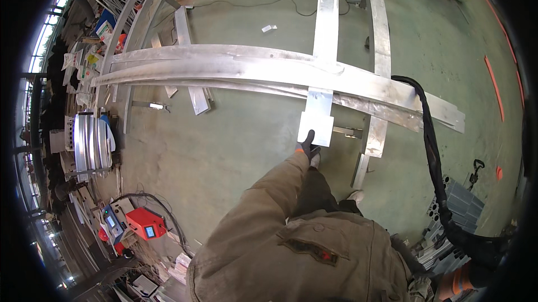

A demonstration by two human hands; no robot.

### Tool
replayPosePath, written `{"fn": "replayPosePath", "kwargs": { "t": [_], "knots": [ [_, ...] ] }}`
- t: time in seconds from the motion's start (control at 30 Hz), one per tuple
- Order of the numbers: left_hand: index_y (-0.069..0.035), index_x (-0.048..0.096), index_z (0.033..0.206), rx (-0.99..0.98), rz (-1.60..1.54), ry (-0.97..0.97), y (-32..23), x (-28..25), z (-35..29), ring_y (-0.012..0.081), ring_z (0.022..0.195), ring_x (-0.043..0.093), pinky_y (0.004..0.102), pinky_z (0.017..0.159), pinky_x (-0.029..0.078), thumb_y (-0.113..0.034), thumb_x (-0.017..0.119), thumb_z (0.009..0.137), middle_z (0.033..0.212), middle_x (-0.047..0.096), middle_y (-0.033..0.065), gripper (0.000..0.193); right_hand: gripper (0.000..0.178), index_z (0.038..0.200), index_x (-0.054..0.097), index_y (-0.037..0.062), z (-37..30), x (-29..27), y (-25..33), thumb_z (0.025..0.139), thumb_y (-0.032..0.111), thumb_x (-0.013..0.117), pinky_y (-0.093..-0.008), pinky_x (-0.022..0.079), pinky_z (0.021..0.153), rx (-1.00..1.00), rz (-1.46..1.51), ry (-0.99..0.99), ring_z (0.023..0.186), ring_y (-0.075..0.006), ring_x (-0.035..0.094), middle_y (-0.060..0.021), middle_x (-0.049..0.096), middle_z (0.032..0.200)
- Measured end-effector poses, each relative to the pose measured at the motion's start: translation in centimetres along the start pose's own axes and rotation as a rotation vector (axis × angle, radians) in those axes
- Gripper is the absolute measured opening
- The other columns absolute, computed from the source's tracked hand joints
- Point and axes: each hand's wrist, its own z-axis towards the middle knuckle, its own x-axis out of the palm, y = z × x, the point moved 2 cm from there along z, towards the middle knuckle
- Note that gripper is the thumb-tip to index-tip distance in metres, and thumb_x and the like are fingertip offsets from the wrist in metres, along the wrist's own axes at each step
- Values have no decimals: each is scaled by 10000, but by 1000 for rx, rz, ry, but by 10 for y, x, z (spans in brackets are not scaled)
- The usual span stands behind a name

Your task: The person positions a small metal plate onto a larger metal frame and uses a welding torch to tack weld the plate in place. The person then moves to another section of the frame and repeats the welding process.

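Note:
My left hand (308, 145), in a dark glove with an orange cuff, grips the near edge of a flat silvery metal plate (316, 127). The thumb lies on top of the plate. Its far edge meets the end of a metal bar (320, 100) that passes under long crosswise metal beams (241, 69). At the lower right rim, my right hand (486, 256) shows as a dark glove beyond an orange cuff, closed against a thick black hose (430, 139). Deep shade hides most of its fingers. The hose arcs forward over the beams' right part.
Another metal bar (378, 38) crosses the frame on the right. A red machine with a screen (147, 223) stands at lower left, cables beside it. Stacked metal profiles (92, 142) lie left; grey blocks (462, 204) sit at right. A thin cable (252, 5) trails over the floor.

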Motion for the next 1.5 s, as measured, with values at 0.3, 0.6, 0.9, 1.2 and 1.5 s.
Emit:
{"fn": "replayPosePath", "kwargs": {
  "t": [0.3,0.6,0.9,1.2,1.5],
  "knots": [
    [-82,366,1673,-2,179,-224,34,-28,-45,288,1396,591,451,1131,507,-845,655,906,1604,546,110,1120,731,1584,477,-44,63,-46,-42,1133,530,455,-549,552,1116,0,468,217,1195,-374,724,-263,677,1405],
    [-193,459,1474,-81,-267,-520,293,-71,-178,313,1014,586,545,956,525,-898,682,841,1212,615,117,973,636,1514,452,-131,226,-69,-179,1186,404,352,-442,659,937,-215,259,-45,1113,-360,749,-311,660,1409],
    [-70,359,1637,141,163,-558,302,61,-213,306,1360,624,456,1048,555,-702,595,1040,1584,568,145,901,699,1437,574,-7,291,-74,-272,1131,599,404,-528,587,1034,256,790,-40,1142,-372,694,-218,713,1204],
    [-92,644,1380,-74,370,-107,301,276,-95,248,1165,701,454,949,575,-569,672,1045,1355,715,69,583,750,1541,509,6,339,-102,-358,1160,611,283,-509,423,1249,175,561,-169,1381,-332,598,-172,620,1520],
    [-138,575,1530,20,257,-11,344,541,-5,254,1218,660,432,963,558,-588,766,970,1482,632,79,743,651,1475,508,-14,539,-47,-524,1157,529,342,-494,437,1159,97,474,45,1293,-335,601,-165,621,1424]
  ]
}}
